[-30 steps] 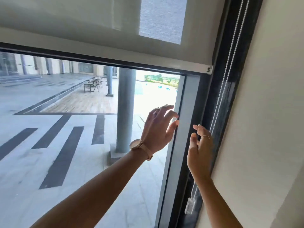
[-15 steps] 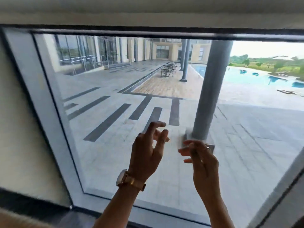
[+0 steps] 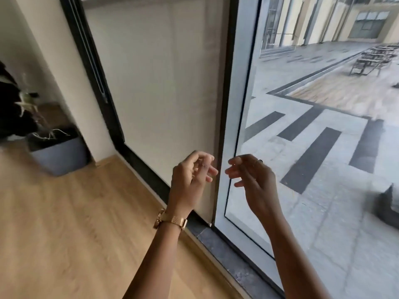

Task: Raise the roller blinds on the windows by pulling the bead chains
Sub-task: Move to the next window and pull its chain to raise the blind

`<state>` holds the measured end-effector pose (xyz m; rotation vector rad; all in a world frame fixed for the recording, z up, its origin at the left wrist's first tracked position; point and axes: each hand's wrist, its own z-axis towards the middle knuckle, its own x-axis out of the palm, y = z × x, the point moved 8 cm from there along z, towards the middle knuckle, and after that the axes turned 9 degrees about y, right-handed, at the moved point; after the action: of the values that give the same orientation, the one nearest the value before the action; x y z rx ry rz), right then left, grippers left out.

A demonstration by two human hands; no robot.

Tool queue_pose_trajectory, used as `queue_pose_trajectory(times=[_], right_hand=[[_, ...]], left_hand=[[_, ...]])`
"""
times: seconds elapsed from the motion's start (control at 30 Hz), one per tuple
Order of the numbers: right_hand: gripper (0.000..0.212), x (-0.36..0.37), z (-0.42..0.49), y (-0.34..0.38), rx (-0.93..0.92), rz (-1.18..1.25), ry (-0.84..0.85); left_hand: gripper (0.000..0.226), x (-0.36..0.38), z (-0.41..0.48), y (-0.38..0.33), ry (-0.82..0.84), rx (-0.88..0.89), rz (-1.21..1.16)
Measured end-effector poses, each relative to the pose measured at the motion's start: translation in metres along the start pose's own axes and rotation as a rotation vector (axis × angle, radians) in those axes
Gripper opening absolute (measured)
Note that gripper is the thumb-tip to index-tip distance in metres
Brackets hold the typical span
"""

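A cream roller blind (image 3: 159, 83) hangs fully lowered over the left window, reaching down to the dark sill (image 3: 207, 234). Its bead chain (image 3: 100, 83) runs along the black frame at the blind's left side. The window on the right (image 3: 313, 126) is uncovered and shows a paved courtyard. My left hand (image 3: 190, 178), with a gold watch on the wrist, hovers in front of the blind's lower right corner, fingers loosely curled and empty. My right hand (image 3: 252, 178), wearing a ring, floats beside it in front of the frame post (image 3: 224, 104), fingers apart, holding nothing.
A grey planter (image 3: 58, 154) with a dry plant stands in the left corner against the white wall (image 3: 64, 61). Wooden floor (image 3: 75, 234) stretches from the sill to the left. A dark shape (image 3: 8, 100) sits at the far left edge.
The view has swung left from the raised blind's window to a neighbouring lowered blind. Both hands have left the first chain and stay raised, empty, in front of me.
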<state>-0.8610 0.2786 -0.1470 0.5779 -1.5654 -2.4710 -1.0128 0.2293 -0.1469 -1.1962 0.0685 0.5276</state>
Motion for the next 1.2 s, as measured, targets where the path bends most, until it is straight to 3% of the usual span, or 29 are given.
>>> queue_pose_trajectory(times=[0.2, 0.5, 0.83, 1.2], right_hand=[[0.023, 0.117, 0.092, -0.041, 0.029, 0.023, 0.16], [0.022, 0.279, 0.293, -0.086, 0.076, 0.123, 0.151], [0.025, 0.476, 0.481, -0.105, 0.024, 0.105, 0.315], [0.027, 0.673, 0.707, -0.119, -0.021, 0.163, 0.162]], left_hand=[[0.026, -0.094, 0.056, 0.085, -0.077, -0.072, -0.009], [0.028, -0.25, 0.219, 0.215, -0.05, -0.118, 0.093], [0.025, -0.446, 0.367, 0.327, -0.264, -0.062, 0.045], [0.024, -0.659, 0.569, 0.439, -0.213, 0.014, 0.055]])
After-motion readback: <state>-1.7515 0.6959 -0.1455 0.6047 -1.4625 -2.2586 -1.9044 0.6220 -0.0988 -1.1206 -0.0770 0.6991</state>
